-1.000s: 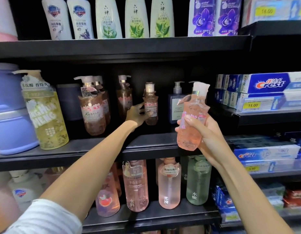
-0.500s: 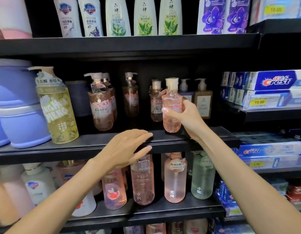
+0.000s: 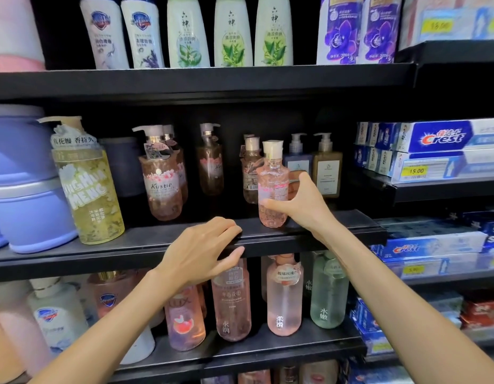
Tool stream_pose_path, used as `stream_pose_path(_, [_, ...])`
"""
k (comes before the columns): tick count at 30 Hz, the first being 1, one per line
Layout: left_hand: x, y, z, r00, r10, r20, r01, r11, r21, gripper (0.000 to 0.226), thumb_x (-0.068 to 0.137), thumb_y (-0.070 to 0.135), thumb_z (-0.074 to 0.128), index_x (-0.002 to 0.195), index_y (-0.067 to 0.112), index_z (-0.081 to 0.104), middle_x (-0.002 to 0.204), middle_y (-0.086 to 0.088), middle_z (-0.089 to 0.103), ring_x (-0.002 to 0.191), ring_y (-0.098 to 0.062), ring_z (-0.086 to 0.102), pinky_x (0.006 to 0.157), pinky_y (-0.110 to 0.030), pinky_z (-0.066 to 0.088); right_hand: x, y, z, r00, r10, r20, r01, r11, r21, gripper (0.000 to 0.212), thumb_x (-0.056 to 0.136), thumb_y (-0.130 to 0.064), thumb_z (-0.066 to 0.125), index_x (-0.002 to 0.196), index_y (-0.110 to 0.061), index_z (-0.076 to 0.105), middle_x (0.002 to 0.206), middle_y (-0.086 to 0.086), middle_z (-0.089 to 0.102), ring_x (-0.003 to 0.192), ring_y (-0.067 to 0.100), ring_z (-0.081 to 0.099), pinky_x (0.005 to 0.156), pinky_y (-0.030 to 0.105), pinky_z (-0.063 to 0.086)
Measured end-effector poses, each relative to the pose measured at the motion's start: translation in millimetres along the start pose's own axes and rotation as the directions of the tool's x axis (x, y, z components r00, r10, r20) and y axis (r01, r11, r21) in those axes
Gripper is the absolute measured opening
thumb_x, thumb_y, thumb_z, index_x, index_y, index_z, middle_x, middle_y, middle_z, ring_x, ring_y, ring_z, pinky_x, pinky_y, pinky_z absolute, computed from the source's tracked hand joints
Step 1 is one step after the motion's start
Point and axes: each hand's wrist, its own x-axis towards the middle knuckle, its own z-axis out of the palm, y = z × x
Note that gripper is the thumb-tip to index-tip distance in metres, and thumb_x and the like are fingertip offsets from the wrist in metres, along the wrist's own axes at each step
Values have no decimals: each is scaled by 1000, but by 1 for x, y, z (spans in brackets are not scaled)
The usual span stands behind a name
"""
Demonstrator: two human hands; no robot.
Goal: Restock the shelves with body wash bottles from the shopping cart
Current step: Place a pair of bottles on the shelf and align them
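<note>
Head view: one view only, looking at the shelves.
Right hand (image 3: 298, 206): wraps thumb and fingers round the pink body wash bottle (image 3: 273, 189), holding it upright so its base meets the middle shelf (image 3: 157, 239) squarely.
Bottle's spot: front edge, at 3 o'clock of the Kustie bottle (image 3: 162, 187), ahead of a brown bottle (image 3: 250, 176).
Left hand (image 3: 204, 250): relaxed, grasping nothing, fingers resting on the shelf lip, likely for balance.
Cart: out of sight.
</note>
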Motion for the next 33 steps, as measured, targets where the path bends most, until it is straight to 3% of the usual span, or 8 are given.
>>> stream_pose_path(6, [0, 3, -1, 1000, -11, -13, 11, 1000, -16, 45, 91, 40, 41, 103, 6, 68, 101, -3, 68, 85, -17, 66, 54, -30, 55, 2, -1, 3, 996, -67, -62, 58, 989, -133, 59, 66, -37, 86, 111, -19, 52, 93, -14, 59, 77, -9, 53, 55, 6, 38])
stream_pose_path(10, [-1, 3, -2, 1000, -14, -21, 13, 1000, -27, 44, 90, 40, 43, 101, 7, 69, 100, -2, 68, 83, -15, 66, 53, -27, 54, 13, -5, 11, 998, -63, -31, 57, 985, -163, 58, 69, -34, 84, 116, -12, 57, 102, -2, 68, 86, 6, 63, 66, 12, 45])
stream_pose_path(13, [-1, 3, -2, 999, -34, -27, 33, 998, -44, 42, 89, 40, 44, 99, 7, 68, 98, -2, 68, 80, -16, 65, 50, -28, 53, 21, -5, 18, 999, -38, -38, 31, 985, -168, 53, 72, -28, 83, 114, -9, 58, 106, 3, 69, 85, 8, 60, 63, 13, 44])
stream_pose_path(18, [-2, 1, -3, 996, -82, -24, 79, 991, -111, 43, 87, 40, 42, 101, 9, 68, 102, 0, 67, 81, -15, 65, 50, -29, 53, 27, -3, 19, 1000, -8, -30, 3, 987, -163, 42, 73, -27, 83, 105, -12, 60, 100, 2, 68, 84, 10, 61, 70, 22, 51])
stream_pose_path(26, [-1, 1, -4, 995, -100, -25, 96, 986, -134, 43, 86, 41, 43, 101, 10, 69, 101, 1, 66, 82, -14, 65, 51, -31, 54, 30, 0, 18, 999, -17, -29, 12, 985, -172, 47, 71, -28, 84, 108, -12, 60, 88, -7, 62, 72, 1, 56, 56, 13, 44])
stream_pose_path(28, [-1, 2, -4, 994, -103, -30, 98, 987, -129, 42, 85, 40, 44, 100, 10, 69, 100, 2, 66, 82, -14, 65, 51, -29, 53, 33, 0, 19, 999, -21, -29, 15, 984, -178, 50, 71, -27, 84, 111, -10, 60, 94, -3, 64, 77, 7, 59, 61, 16, 46])
stream_pose_path(31, [-1, 2, -5, 994, -106, -24, 102, 985, -137, 43, 85, 40, 44, 100, 9, 69, 100, 2, 66, 82, -14, 65, 51, -30, 53, 37, -1, 23, 999, -29, -20, 25, 980, -197, 54, 72, -25, 83, 116, -5, 57, 109, 8, 66, 96, 21, 63, 81, 32, 53])
stream_pose_path(33, [-1, 2, -5, 994, -111, -22, 107, 985, -138, 42, 85, 40, 44, 100, 10, 69, 100, 2, 66, 82, -14, 65, 50, -30, 53, 42, -3, 26, 1000, -5, 6, 6, 978, -209, 57, 74, -25, 82, 120, -4, 55, 114, 10, 65, 103, 25, 63, 86, 33, 51])
